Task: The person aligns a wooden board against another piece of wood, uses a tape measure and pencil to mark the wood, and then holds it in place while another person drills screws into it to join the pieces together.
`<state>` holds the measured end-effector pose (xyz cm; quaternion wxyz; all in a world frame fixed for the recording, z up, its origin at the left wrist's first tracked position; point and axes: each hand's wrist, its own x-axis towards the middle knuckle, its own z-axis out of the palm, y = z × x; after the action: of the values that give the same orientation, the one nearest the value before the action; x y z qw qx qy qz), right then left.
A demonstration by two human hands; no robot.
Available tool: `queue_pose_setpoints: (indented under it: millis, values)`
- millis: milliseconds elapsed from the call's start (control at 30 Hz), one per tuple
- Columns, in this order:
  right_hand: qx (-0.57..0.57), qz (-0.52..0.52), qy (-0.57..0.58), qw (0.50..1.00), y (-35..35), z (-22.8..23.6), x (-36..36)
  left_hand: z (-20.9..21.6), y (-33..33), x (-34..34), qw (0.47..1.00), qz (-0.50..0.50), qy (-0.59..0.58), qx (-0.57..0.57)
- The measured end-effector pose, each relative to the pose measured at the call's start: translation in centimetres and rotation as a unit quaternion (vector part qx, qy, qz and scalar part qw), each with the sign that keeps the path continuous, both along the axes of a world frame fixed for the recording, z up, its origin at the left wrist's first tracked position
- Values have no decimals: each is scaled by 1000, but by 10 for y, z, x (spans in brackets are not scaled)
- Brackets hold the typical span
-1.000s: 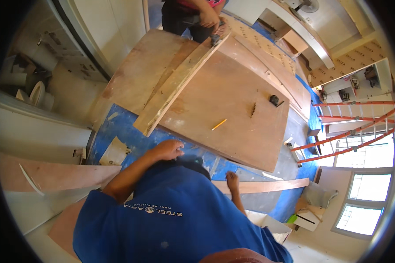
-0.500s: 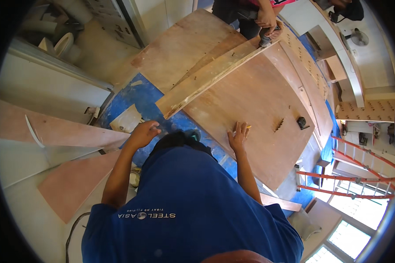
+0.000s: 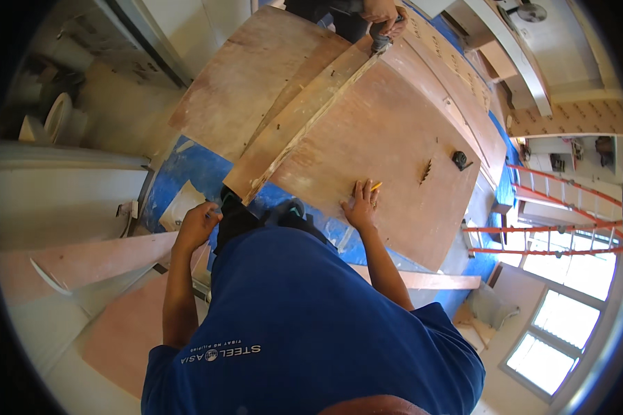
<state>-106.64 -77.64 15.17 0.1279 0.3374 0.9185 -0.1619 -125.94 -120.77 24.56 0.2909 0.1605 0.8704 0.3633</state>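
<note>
My left hand (image 3: 199,225) hangs in the air beside the near end of a long wooden plank (image 3: 299,117), its fingers curled in and nothing visible between them. My right hand (image 3: 360,206) rests on a reddish plywood sheet (image 3: 387,149) near its closest edge. A yellow pencil (image 3: 376,186) sticks out between the fingers of that hand. The plank lies across the plywood, slanting away from me. At its far end another person's hands (image 3: 387,15) hold a dark power tool (image 3: 381,38) against the plank.
On the plywood lie a black tape measure (image 3: 459,160) and a dark jagged piece (image 3: 426,171). Blue sheeting (image 3: 190,169) covers the floor below. An orange ladder (image 3: 554,228) stands at right, and a plywood strip (image 3: 90,261) sits at left.
My left hand has moved down and left, its fingers more curled. My right hand has slid a little over the plywood with the pencil. The whole view has shifted.
</note>
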Motion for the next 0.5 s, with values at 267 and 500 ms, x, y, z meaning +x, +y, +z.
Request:
queue_pose_setpoints:
  millis: [267,500]
  values:
    - [38,-98,41,994,-64,6,-31,-24,-67,-113,995,-97,-3,-19]
    - [-41,-95,97,990,-151,-6,-67,-62,-92,-186,986,-163,29,-31]
